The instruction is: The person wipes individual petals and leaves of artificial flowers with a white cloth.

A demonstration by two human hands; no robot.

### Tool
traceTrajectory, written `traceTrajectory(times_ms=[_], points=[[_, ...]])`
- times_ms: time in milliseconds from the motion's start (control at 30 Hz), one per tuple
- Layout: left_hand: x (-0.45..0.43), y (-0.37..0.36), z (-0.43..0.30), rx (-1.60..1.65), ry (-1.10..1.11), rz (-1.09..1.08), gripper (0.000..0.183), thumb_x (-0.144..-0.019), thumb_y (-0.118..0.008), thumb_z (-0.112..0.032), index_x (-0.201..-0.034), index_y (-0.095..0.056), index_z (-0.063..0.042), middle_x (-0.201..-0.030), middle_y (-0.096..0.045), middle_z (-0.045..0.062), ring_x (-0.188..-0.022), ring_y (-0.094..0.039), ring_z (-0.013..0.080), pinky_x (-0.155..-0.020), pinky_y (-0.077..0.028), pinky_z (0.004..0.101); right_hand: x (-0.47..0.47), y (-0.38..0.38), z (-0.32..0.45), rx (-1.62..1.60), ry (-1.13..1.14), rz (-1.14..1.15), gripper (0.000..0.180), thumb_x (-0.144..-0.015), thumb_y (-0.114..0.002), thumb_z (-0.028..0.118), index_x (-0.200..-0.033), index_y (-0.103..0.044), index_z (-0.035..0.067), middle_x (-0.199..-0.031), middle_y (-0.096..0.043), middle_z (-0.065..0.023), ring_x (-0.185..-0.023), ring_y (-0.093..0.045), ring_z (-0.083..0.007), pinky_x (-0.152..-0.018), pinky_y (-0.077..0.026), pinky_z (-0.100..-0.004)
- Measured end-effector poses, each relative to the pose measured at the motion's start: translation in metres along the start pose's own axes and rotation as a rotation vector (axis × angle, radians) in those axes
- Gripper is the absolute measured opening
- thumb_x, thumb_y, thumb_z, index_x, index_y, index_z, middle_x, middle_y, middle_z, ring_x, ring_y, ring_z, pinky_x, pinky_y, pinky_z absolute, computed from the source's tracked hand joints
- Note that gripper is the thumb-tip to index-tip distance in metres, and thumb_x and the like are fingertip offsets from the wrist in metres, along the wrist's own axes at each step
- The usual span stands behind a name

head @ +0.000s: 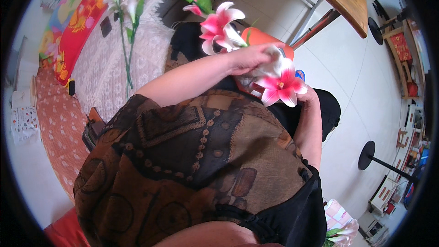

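Observation:
Over my lap, several pink and white artificial lilies (221,27) lie with a green bud and leaves. My left hand (252,56) grips a whitish cloth (271,63) beside them. One open pink lily bloom (283,84) faces up between my two hands. Behind this bloom, my right hand (307,94) is partly hidden; its fingers cannot be made out. An orange container (264,37) shows beyond the cloth. To the left, white artificial lilies (130,7) on long green stems lie on a lace-edged cover.
A quilted pale cover (92,65) on the left holds a dark phone-like object (106,26). At the upper right stands a wooden table (343,3). Black round stand bases (366,155) rest on the tiled floor (346,72). More lilies (339,235) are at the lower right.

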State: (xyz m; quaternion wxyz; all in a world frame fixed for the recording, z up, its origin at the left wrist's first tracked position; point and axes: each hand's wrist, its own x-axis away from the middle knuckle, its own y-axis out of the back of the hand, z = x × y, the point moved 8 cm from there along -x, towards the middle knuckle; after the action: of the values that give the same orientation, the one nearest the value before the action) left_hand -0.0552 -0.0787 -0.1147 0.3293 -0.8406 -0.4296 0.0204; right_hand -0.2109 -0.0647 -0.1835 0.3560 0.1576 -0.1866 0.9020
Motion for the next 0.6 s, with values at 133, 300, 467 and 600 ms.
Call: traceTrajectory(times_ms=[133,300,467,600], points=[[-0.003,-0.011,0.017,-0.076,0.044,0.094,0.095,-0.073,-0.074,0.008,-0.152,-0.026,-0.013,-0.129,-0.055,0.014,-0.115,-0.057,0.0202,-0.097,-0.048,0.0307,-0.003,0.006,-0.012,0.068,-0.008,0.019,0.04,-0.085,-0.068,0.006,-0.124,-0.062,0.002,-0.119,-0.064,-0.0078,-0.105,-0.062,-0.018,-0.095,-0.048,-0.0319],[-0.009,0.002,0.01,-0.384,-0.129,-0.085,0.083,-0.073,-0.067,0.012,-0.147,-0.037,-0.011,-0.123,-0.059,0.012,-0.111,-0.059,0.0197,-0.097,-0.048,0.0302,-0.01,0.019,-0.034,0.116,-0.103,0.009,0.04,-0.082,-0.071,0.01,-0.121,-0.063,0.002,-0.118,-0.065,-0.0074,-0.104,-0.061,-0.0168,-0.093,-0.049,-0.0305],[-0.014,0.011,-0.004,-0.599,-0.284,-0.193,0.074,-0.075,-0.059,0.016,-0.143,-0.04,-0.005,-0.115,-0.062,0.011,-0.106,-0.062,0.0163,-0.09,-0.051,0.0274,-0.02,0.016,-0.038,0.182,-0.029,0.149,0.043,-0.082,-0.072,0.012,-0.123,-0.062,0.001,-0.117,-0.065,-0.0087,-0.106,-0.061,-0.0176,-0.093,-0.048,-0.0305],[-0.01,0.021,0.004,-0.307,-0.191,-0.355,0.069,-0.076,-0.061,0.015,-0.139,-0.04,-0.002,-0.113,-0.061,0.015,-0.103,-0.062,0.0195,-0.083,-0.054,0.0273,-0.016,0.002,-0.024,-0.028,-0.047,0.111,0.043,-0.086,-0.069,0.011,-0.126,-0.058,-0.001,-0.119,-0.064,-0.0099,-0.106,-0.061,-0.0182,-0.095,-0.048,-0.0318]])
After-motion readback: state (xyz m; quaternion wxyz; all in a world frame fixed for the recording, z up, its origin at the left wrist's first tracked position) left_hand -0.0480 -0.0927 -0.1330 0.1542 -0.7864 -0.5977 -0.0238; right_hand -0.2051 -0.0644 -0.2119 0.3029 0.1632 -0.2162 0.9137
